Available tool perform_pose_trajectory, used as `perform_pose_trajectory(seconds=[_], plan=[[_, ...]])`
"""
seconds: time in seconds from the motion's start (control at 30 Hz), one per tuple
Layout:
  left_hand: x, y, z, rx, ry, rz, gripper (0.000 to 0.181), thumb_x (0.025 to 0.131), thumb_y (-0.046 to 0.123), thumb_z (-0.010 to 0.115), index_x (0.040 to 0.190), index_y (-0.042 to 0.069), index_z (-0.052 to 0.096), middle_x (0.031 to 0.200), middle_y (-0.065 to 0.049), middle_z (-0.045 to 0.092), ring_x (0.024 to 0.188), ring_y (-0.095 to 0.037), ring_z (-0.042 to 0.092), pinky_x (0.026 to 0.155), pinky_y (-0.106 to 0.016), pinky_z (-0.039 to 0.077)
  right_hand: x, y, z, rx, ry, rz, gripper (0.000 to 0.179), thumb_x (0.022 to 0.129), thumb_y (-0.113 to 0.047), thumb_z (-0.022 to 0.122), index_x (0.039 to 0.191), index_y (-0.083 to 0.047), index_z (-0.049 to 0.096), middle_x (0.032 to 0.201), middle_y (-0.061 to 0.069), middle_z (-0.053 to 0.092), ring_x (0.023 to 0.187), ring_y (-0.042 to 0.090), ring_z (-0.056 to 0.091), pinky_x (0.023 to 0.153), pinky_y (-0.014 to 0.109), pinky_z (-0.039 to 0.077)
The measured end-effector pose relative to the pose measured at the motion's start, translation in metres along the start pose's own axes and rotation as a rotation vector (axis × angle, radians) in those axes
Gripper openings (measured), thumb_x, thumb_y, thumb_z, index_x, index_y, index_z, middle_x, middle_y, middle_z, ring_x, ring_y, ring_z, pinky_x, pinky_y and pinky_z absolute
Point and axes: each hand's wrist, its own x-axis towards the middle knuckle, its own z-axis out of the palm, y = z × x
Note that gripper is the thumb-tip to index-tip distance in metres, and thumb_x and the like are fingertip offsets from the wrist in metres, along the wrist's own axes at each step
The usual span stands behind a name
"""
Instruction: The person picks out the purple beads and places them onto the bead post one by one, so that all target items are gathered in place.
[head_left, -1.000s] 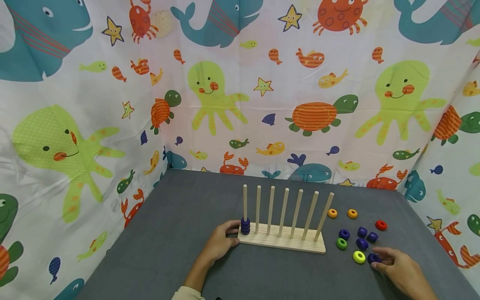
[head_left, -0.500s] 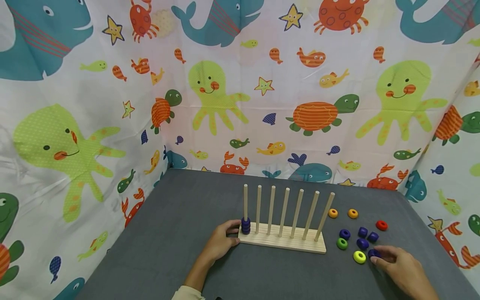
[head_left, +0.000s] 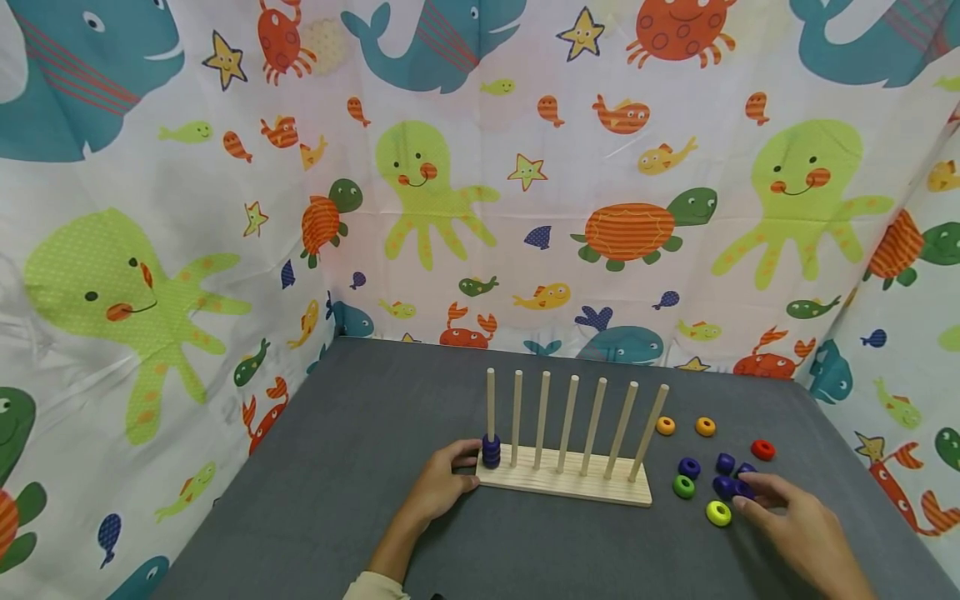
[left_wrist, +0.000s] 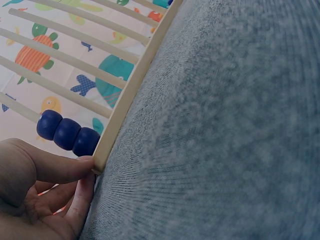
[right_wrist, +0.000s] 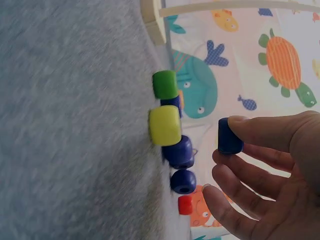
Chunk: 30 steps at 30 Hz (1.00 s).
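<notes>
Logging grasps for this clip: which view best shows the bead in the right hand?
Right wrist: the bead appears larger there, mostly uncovered, pinched by the right hand. The head view shows it small, partly covered; the left wrist view doesn't show it.

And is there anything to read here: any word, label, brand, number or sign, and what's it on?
None: no text can be read in any view.
The backdrop carries pictures, with no lettering visible.
The wooden peg stand, the beads and the gray tabletop show no markings that read as text.
</notes>
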Motion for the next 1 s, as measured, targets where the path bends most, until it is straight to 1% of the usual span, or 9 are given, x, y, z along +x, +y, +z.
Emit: perform_pose_trajectory(seconds=[0.2, 0.43, 0.63, 0.67, 0.73, 0.83, 0.87, 0.9, 1.0], plan=[[0.0, -0.001, -0.001, -0.009, -0.004, 0.002, 0.058, 0.09, -0.004, 0.075, 0.146, 0.005, 0.062, 0.137, -0.02, 0.068, 0.128, -0.039, 0.064, 0.101, -0.057, 0.053, -0.004, -0.013, -0.003, 0.017, 0.078, -0.037, 0.06, 0.103, -0.04, 0.07, 0.14, 0.006, 0.06, 0.123, 0.031, 0.066, 0.109, 0.045, 0.063, 0.084, 0.061, 0.052], [0.001, -0.002, -0.001, 0.006, 0.001, 0.008, 0.057, 0.09, -0.004, 0.075, 0.145, 0.005, 0.063, 0.137, -0.019, 0.068, 0.127, -0.038, 0.065, 0.101, -0.057, 0.052, -0.007, -0.027, -0.002, 0.059, 0.222, -0.08, 0.057, 0.101, -0.035, 0.074, 0.139, 0.005, 0.06, 0.115, 0.026, 0.069, 0.106, 0.042, 0.064, 0.08, 0.053, 0.057], [0.002, -0.003, 0.0, 0.0, -0.003, 0.007, 0.057, 0.09, -0.005, 0.074, 0.145, 0.005, 0.063, 0.138, -0.019, 0.068, 0.128, -0.039, 0.064, 0.101, -0.057, 0.053, -0.01, -0.041, 0.0, 0.077, 0.331, -0.119, 0.057, 0.101, -0.037, 0.073, 0.139, 0.004, 0.06, 0.114, 0.026, 0.069, 0.105, 0.039, 0.064, 0.084, 0.059, 0.057], [0.002, -0.003, 0.0, 0.002, -0.002, 0.003, 0.057, 0.09, -0.005, 0.074, 0.145, 0.005, 0.063, 0.137, -0.019, 0.068, 0.128, -0.038, 0.064, 0.101, -0.056, 0.053, -0.011, -0.044, 0.0, 0.08, 0.347, -0.125, 0.056, 0.101, -0.037, 0.074, 0.138, 0.004, 0.061, 0.115, 0.026, 0.069, 0.105, 0.039, 0.064, 0.082, 0.053, 0.058], [0.002, -0.004, 0.0, 0.005, -0.002, -0.005, 0.057, 0.091, -0.004, 0.073, 0.146, 0.006, 0.063, 0.137, -0.018, 0.068, 0.128, -0.037, 0.064, 0.101, -0.055, 0.053, -0.012, -0.049, 0.001, 0.094, 0.37, -0.132, 0.055, 0.101, -0.036, 0.074, 0.138, 0.003, 0.062, 0.116, 0.026, 0.069, 0.104, 0.038, 0.064, 0.077, 0.036, 0.058], [0.003, -0.004, -0.001, 0.013, -0.002, -0.006, 0.056, 0.092, -0.003, 0.073, 0.146, 0.007, 0.062, 0.137, -0.017, 0.069, 0.128, -0.037, 0.064, 0.101, -0.054, 0.053, -0.015, -0.056, 0.002, 0.121, 0.394, -0.141, 0.052, 0.101, -0.036, 0.074, 0.135, 0.003, 0.064, 0.118, 0.025, 0.067, 0.104, 0.036, 0.062, 0.069, 0.011, 0.044], [0.003, -0.004, -0.001, 0.018, -0.002, -0.01, 0.056, 0.092, -0.003, 0.073, 0.146, 0.007, 0.063, 0.137, -0.017, 0.069, 0.128, -0.036, 0.065, 0.102, -0.054, 0.053, -0.015, -0.059, 0.002, 0.131, 0.4, -0.144, 0.052, 0.101, -0.035, 0.074, 0.135, 0.003, 0.065, 0.118, 0.024, 0.066, 0.105, 0.036, 0.062, 0.067, 0.006, 0.038], [0.003, -0.004, -0.001, 0.019, -0.001, -0.008, 0.056, 0.092, -0.003, 0.073, 0.146, 0.007, 0.063, 0.137, -0.017, 0.069, 0.128, -0.036, 0.065, 0.102, -0.054, 0.053, -0.016, -0.061, 0.002, 0.14, 0.404, -0.148, 0.051, 0.101, -0.036, 0.074, 0.134, 0.003, 0.065, 0.118, 0.023, 0.066, 0.104, 0.035, 0.062, 0.066, 0.004, 0.036], [0.002, -0.003, 0.0, 0.022, -0.001, 0.001, 0.056, 0.091, -0.004, 0.073, 0.145, 0.006, 0.063, 0.137, -0.017, 0.069, 0.128, -0.037, 0.065, 0.101, -0.054, 0.053, -0.017, -0.068, 0.002, 0.164, 0.414, -0.168, 0.051, 0.102, -0.038, 0.072, 0.134, 0.002, 0.066, 0.117, 0.021, 0.065, 0.106, 0.035, 0.061, 0.067, 0.002, 0.035]])
